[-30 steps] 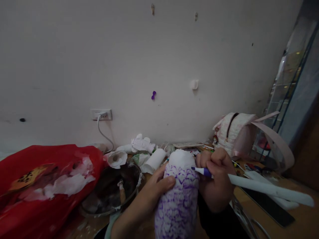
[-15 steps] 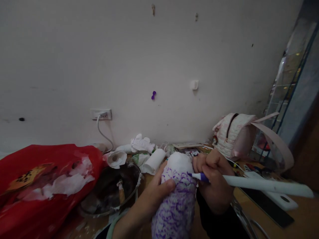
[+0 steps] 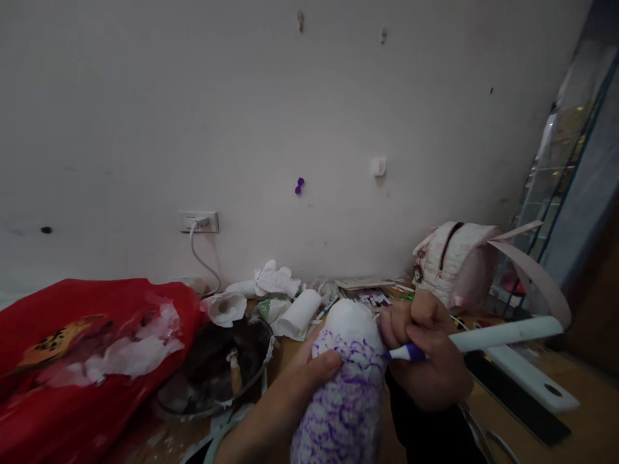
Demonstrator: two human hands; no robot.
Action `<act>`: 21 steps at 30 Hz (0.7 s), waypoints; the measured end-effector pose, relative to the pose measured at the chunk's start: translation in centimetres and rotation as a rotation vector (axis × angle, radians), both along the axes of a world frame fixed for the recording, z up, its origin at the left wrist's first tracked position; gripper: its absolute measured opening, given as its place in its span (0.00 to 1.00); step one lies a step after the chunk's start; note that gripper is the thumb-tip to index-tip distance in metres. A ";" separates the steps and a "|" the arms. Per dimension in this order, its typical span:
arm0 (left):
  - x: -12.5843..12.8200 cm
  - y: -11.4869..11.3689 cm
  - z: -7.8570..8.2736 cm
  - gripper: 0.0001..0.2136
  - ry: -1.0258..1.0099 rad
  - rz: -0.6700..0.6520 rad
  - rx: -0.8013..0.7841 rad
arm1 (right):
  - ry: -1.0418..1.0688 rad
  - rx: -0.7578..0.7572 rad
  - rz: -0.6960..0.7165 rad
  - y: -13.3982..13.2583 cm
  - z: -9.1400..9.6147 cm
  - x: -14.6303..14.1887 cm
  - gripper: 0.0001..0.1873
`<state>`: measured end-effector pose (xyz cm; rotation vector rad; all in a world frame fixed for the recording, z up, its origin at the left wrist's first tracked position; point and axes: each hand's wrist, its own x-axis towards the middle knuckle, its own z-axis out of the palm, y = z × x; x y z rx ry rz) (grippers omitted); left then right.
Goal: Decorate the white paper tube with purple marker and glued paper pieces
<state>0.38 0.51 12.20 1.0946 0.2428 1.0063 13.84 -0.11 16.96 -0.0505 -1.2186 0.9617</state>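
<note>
Two hands work close to the camera, over a cluttered wooden counter [image 3: 580,432] that runs along a pale wall [image 3: 290,109]. Largest of the clutter is a red plastic bag [image 3: 91,361] at the left, with scraps of white paper stuck to it. Next, at the right by the wall, sits a pink quilted backpack [image 3: 457,261], its strap curving out to the side. Between the bag and the hands stands a dark bowl [image 3: 217,367], smeared with white paste. In the foreground, low and centre, is a white rounded paper form [image 3: 345,380], tilted slightly, its surface covered with purple scribbled lines except for the bare white top. The left hand [image 3: 302,380] steadies it from the left side, its fingers closed around the form with the thumb pressed on the front. The right hand [image 3: 428,357] has its fingers gripping a white marker [image 3: 488,336] with a purple collar, the tip touching the form's right edge. Behind the form lie a roll of white paper [image 3: 300,312] and some crumpled tissues [image 3: 275,280].
</note>
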 end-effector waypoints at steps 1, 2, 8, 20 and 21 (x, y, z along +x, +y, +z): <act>0.0 0.0 -0.1 0.33 -0.003 -0.003 -0.004 | 0.003 -0.001 -0.002 0.0 0.0 0.0 0.15; 0.0 0.0 -0.2 0.33 -0.003 -0.003 -0.009 | 0.008 -0.006 -0.008 -0.1 0.0 -0.1 0.15; -0.8 1.7 -1.0 0.38 0.071 -0.036 0.022 | 0.046 0.002 -0.025 0.0 -0.2 -0.3 0.14; -0.7 1.5 -1.8 0.29 0.056 0.082 0.022 | 0.089 -0.005 -0.014 -0.2 -0.3 -0.6 0.16; -0.7 1.4 -1.8 0.29 0.059 0.078 0.016 | 0.087 0.002 -0.012 -0.2 -0.3 -0.6 0.16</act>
